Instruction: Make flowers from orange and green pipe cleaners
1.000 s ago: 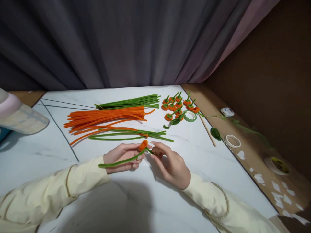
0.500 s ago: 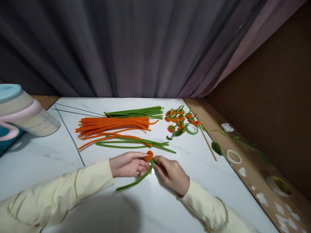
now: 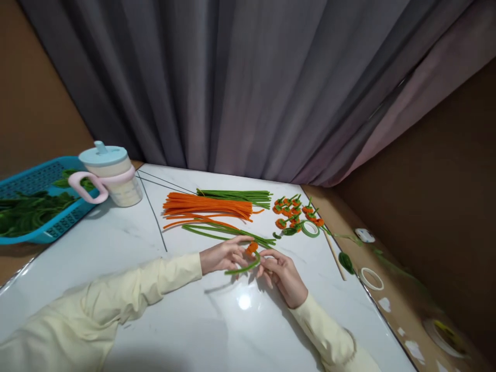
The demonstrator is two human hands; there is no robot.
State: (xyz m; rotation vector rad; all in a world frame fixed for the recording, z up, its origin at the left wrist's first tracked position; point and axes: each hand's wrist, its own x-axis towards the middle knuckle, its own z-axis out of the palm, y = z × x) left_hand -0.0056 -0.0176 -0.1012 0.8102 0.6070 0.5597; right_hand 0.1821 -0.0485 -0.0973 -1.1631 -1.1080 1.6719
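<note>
Turned the view leftward, bringing in more of the blue basket [image 3: 58,228] and its leaves [image 3: 34,209] at the left edge of the worktop [image 3: 217,330], plus the whole cup [image 3: 126,193] near the far left corner. Cut off more of the paper scraps [image 3: 414,351] beyond the right edge. Uncurled the lower fingers of the right hand [image 3: 284,276], tucked in half a second ago. Straightened the left hand's [image 3: 220,257] index finger above the orange coil [image 3: 251,248]. Raised the free end of the green stem [image 3: 244,269], hanging nearer the front edge before.
</note>
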